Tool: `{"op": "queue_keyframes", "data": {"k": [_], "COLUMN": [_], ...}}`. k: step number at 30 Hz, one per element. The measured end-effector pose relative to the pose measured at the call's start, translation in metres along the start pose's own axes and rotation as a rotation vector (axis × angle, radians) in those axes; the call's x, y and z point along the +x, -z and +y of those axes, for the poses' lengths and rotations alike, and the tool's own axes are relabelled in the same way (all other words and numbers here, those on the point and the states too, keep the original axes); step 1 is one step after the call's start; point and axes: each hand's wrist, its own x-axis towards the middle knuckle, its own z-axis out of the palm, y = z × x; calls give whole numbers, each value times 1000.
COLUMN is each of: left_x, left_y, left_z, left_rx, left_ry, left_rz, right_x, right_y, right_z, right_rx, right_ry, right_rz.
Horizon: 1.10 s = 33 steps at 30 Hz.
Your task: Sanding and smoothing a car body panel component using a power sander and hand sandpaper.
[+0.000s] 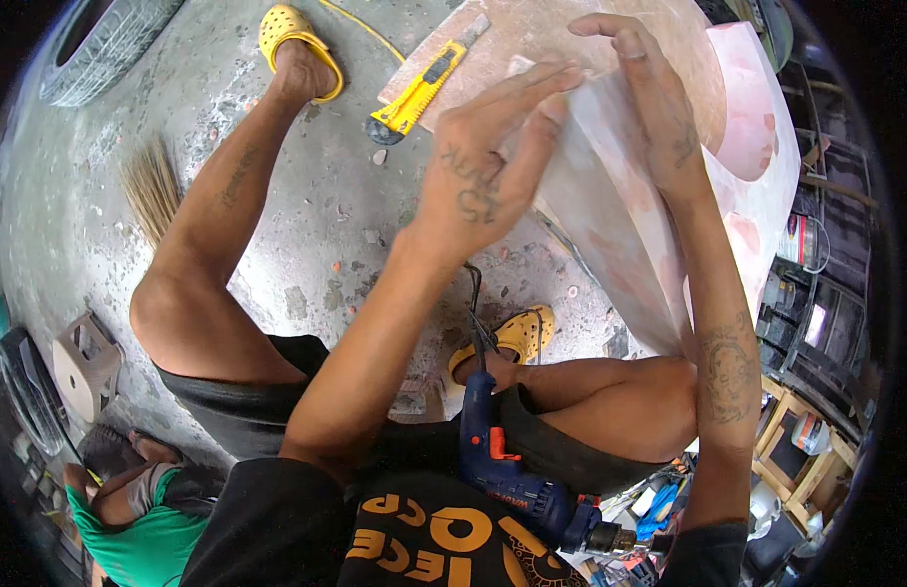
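My left hand [488, 161] is raised above a whitish, pink-blotched moulded panel [610, 205], its fingers stretched to the right and the thumb apart. Opposite it, my right hand [659, 112] has its fingers spread and slightly bent, with the palm and wrist along the panel's right side. Neither hand visibly grips anything; whether the fingertips touch the panel's top edge I cannot tell. A yellow utility knife [422, 93] lies left of my left hand on a flat pinkish board [473, 27]. Across my lap rests a blue power drill [522, 484] with a red trigger.
More of the white-pink moulded piece [757, 117] extends to the right. At left are a broom [150, 186], a tire [106, 49] and a beige stool [85, 364]. A person in green [145, 533] is at lower left. Wooden framing [801, 455] and clutter stand at lower right.
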Motion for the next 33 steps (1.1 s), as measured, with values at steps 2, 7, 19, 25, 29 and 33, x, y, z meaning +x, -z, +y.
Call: {"op": "queue_keyframes", "data": {"k": [2, 7, 19, 25, 29, 33], "left_x": [-4, 5, -4, 6, 7, 3], "left_y": [3, 2, 24, 8, 7, 20], "left_z": [2, 4, 9, 11, 4, 14], "left_rx": [11, 10, -20, -13, 1, 45], "left_ry": [14, 59, 86, 195, 79, 139], "left_rz": [-15, -54, 16, -83, -52, -58], "right_x": [-1, 2, -2, -2, 2, 3], "right_y": [0, -1, -3, -8, -4, -8], "right_z": [-1, -14, -20, -8, 7, -13], "right_rx": [30, -97, -116, -48, -89, -14], "right_ry": [-49, 167, 99, 198, 205, 182], "right_rz": [24, 15, 38, 65, 41, 6]}}
